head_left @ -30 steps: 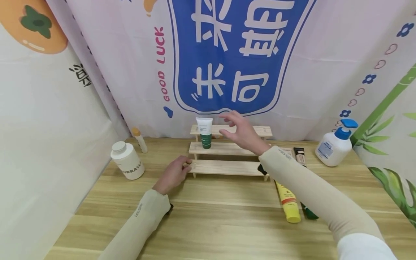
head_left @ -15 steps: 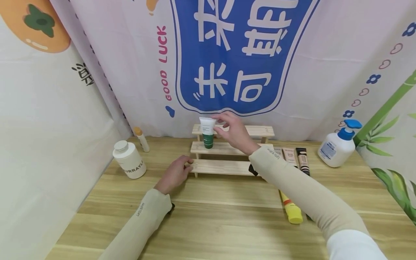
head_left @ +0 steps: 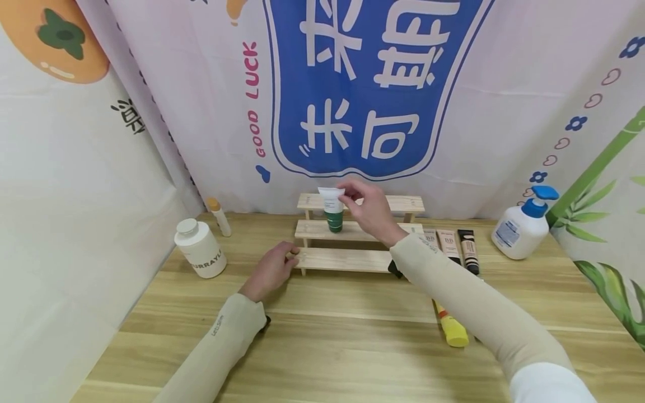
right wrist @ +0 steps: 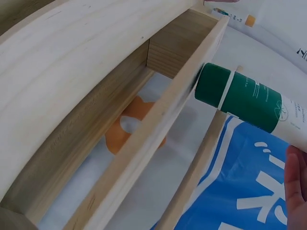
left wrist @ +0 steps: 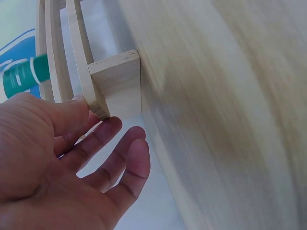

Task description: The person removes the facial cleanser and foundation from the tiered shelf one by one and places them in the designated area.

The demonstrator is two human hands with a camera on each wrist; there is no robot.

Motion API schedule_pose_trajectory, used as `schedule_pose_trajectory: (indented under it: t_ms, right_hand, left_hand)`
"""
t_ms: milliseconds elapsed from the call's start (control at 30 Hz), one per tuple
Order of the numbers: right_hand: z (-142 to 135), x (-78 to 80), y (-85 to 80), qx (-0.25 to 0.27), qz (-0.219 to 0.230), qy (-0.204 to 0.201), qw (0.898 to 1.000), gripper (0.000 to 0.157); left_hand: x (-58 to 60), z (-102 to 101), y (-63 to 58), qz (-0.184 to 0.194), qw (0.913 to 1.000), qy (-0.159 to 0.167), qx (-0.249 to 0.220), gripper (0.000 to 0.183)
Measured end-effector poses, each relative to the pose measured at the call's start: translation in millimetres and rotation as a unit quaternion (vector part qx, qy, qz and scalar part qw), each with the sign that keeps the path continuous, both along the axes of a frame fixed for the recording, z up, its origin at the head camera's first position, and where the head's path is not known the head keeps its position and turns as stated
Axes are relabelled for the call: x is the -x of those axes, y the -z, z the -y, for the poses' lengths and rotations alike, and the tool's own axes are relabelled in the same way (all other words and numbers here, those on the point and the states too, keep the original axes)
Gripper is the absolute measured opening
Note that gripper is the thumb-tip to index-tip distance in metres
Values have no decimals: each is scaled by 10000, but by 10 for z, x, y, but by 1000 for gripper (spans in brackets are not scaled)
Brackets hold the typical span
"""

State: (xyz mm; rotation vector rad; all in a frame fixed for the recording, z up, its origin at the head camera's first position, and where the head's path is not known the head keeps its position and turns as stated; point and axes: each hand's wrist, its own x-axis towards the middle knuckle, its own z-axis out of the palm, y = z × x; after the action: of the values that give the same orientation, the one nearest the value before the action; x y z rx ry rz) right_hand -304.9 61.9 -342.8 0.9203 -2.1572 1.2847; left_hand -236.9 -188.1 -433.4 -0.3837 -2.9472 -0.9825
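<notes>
A green-and-white squeeze tube [head_left: 333, 212] stands cap down at the middle step of a three-tier wooden display rack [head_left: 347, 258]. My right hand [head_left: 370, 210] pinches its white upper end between thumb and fingers. In the right wrist view the tube's green cap [right wrist: 213, 84] is right at the edge of the middle board, and only part of the hand shows. My left hand [head_left: 272, 270] holds the left end of the lowest board. The left wrist view has that thumb and index finger at the board's corner [left wrist: 100, 103], the other fingers loosely bent below it.
A white lidded bottle [head_left: 200, 249] and an orange-capped stick [head_left: 219, 217] stand at the left. To the right lie several cosmetic tubes [head_left: 468, 251] and a yellow tube [head_left: 452, 327], partly under my right forearm. A blue-topped pump bottle [head_left: 521, 226] stands at the back right, before a printed curtain.
My right hand has come to the green-and-white tube and taken hold of its top. The tube has shifted a little to the right along the rack. My left hand has stayed put.
</notes>
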Motion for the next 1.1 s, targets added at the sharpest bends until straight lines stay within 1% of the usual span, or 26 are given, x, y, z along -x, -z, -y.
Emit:
schedule_pose_trajectory:
  t_ms: [300, 467, 567, 700, 833, 933, 1100]
  right_hand:
    - [-402, -101, -189, 137, -588, 81, 9981, 19]
    - [-732, -185, -284, 169, -745, 349, 9965, 21]
    - [-960, -253, -309, 263, -827, 537, 9948, 24]
    - [-1278, -376, -262, 267, -876, 824, 9924, 27]
    - [-1594, -511, -147, 98, -885, 1358, 9867, 26]
    - [-1794, -605, -79, -165, -776, 1807, 9803, 26]
    - [-2074, -735, -16, -761, -509, 2152, 9723, 24]
  left_hand:
    - [20, 21, 21, 18, 10000, -1, 54, 21]
    - [17, 27, 24, 76, 10000, 4, 60, 22]
    - [15, 22, 26, 94, 10000, 8, 34, 22]
    - [13, 11, 25, 39, 10000, 15, 16, 21]
    - [10, -1, 15, -3, 10000, 71, 10, 21]
    - [4, -3, 6, 27, 10000, 62, -12, 22]
    - [1, -3, 2, 93, 10000, 27, -7, 22]
